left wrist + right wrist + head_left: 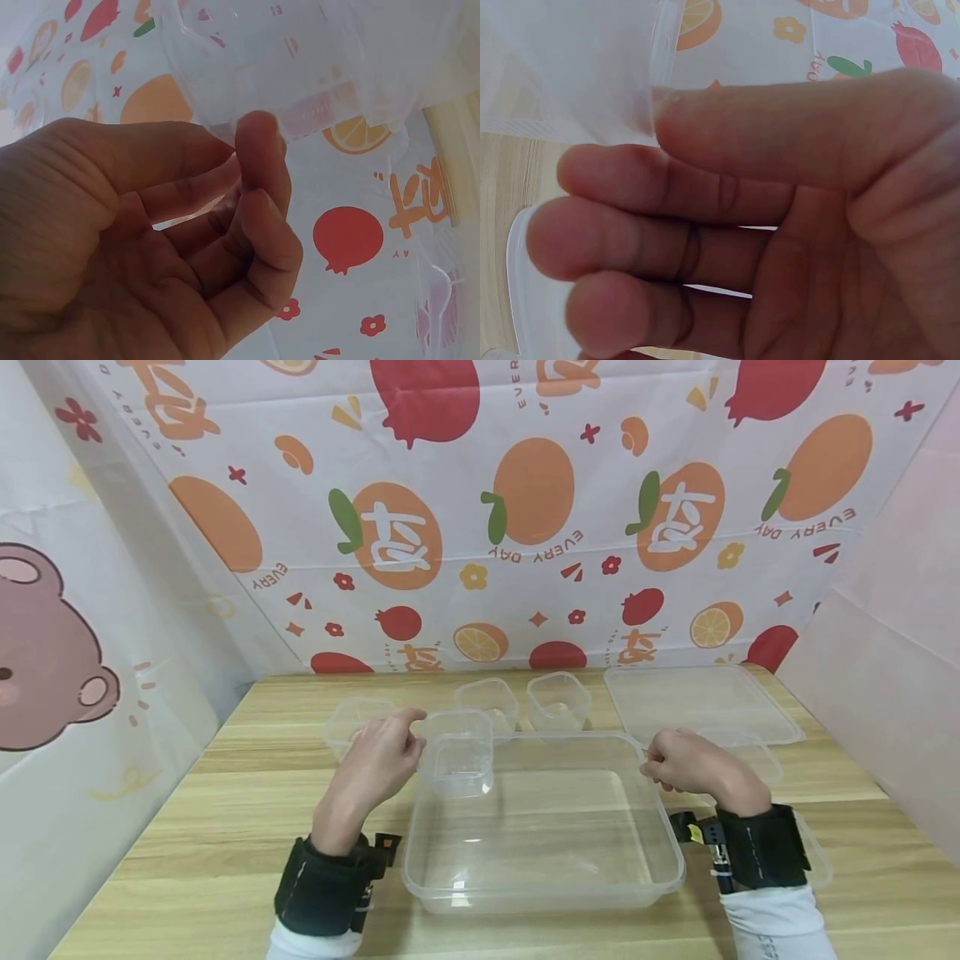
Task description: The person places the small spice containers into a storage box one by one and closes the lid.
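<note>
A large clear plastic container (536, 893) stands on the wooden table in front of me. My left hand (378, 756) pinches a small clear container (459, 764) by its edge, over the large one's back left corner. In the left wrist view its thumb and index finger (260, 142) meet at the edge of that small container (300, 75). On the other side, my right hand (693, 766) grips the large container's right rim near the back corner. The right wrist view shows the thumb on the rim, the index finger just under it and the other fingers bent below.
Two small clear containers (487, 695) (558, 700) stand behind the large one. Another small container (351, 720) is partly behind my left hand. A large flat lid (697, 697) lies at the back right, with smaller clear lids (759, 758) near my right arm. A fruit-patterned cloth (465, 610) hangs behind the table.
</note>
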`<state>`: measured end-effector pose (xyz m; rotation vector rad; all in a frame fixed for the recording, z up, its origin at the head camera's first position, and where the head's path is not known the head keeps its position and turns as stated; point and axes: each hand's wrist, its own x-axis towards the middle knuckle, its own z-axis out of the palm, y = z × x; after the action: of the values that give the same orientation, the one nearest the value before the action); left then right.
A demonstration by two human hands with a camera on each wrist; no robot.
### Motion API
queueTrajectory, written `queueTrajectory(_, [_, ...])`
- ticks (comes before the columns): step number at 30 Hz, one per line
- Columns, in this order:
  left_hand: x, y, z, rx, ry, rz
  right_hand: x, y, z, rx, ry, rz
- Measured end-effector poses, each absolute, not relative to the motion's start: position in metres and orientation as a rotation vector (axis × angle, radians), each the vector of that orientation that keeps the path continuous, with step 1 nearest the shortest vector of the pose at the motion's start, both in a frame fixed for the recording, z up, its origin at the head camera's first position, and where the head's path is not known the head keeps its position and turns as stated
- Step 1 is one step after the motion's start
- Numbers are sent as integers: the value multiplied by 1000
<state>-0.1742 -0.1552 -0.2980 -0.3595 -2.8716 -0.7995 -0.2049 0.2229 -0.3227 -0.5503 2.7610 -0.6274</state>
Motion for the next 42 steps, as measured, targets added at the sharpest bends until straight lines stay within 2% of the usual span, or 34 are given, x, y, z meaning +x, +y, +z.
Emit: queueTrajectory(42, [-178,-151,-311,-428,-2903,-888,-203,224,-325,-562,2767,-638])
